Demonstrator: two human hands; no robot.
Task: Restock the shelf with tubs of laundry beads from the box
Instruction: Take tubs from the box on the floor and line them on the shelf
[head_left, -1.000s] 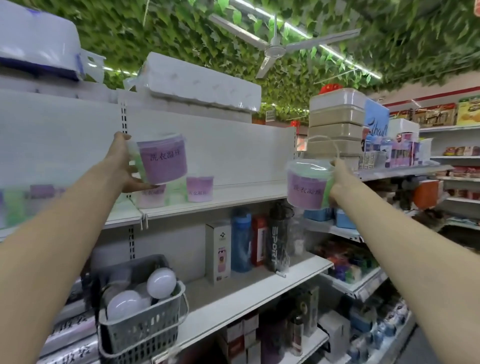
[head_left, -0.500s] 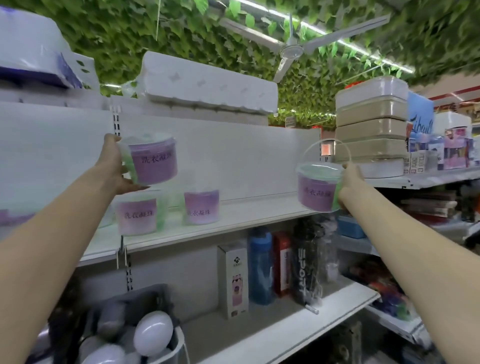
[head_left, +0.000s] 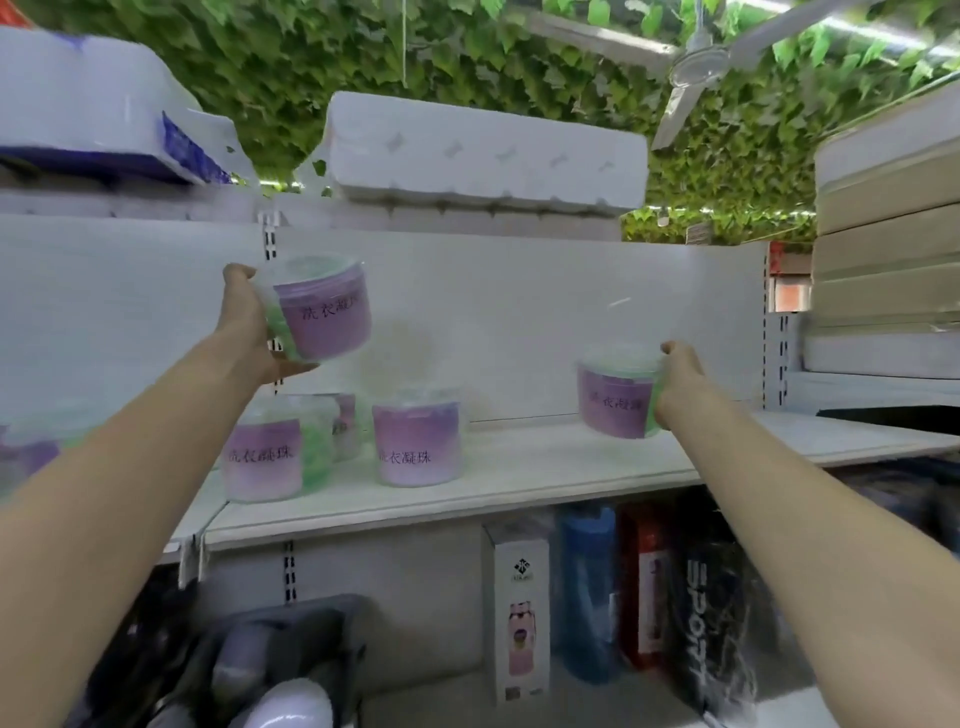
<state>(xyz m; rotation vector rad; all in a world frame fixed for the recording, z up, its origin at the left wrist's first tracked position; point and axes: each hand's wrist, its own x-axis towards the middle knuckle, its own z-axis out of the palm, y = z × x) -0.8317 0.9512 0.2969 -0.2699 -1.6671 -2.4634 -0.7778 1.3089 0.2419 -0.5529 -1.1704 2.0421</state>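
My left hand (head_left: 248, 327) grips a clear tub of laundry beads with a purple label (head_left: 322, 312), held tilted in the air above the tubs on the white shelf (head_left: 545, 467). My right hand (head_left: 678, 379) grips a second purple-labelled tub (head_left: 615, 397) by its side, low over the shelf's right part; whether it touches the board I cannot tell. Standing on the shelf are one tub at the left (head_left: 267, 454), another in the middle (head_left: 418, 436), and a third partly hidden behind them (head_left: 345, 421). The box is out of view.
Packs of white paper rolls (head_left: 483, 156) lie on top of the shelf unit. Stacked flat boxes (head_left: 888, 260) fill the right. Below the shelf stand a white carton (head_left: 517, 613), a blue bottle (head_left: 589, 587) and a black sport bottle (head_left: 698, 613). A grey basket with bulbs (head_left: 280, 675) sits lower left.
The view has closed in on the shelf. My right hand has carried its tub down and forward over the shelf's right part. My left hand's tub stays raised above the left tubs.
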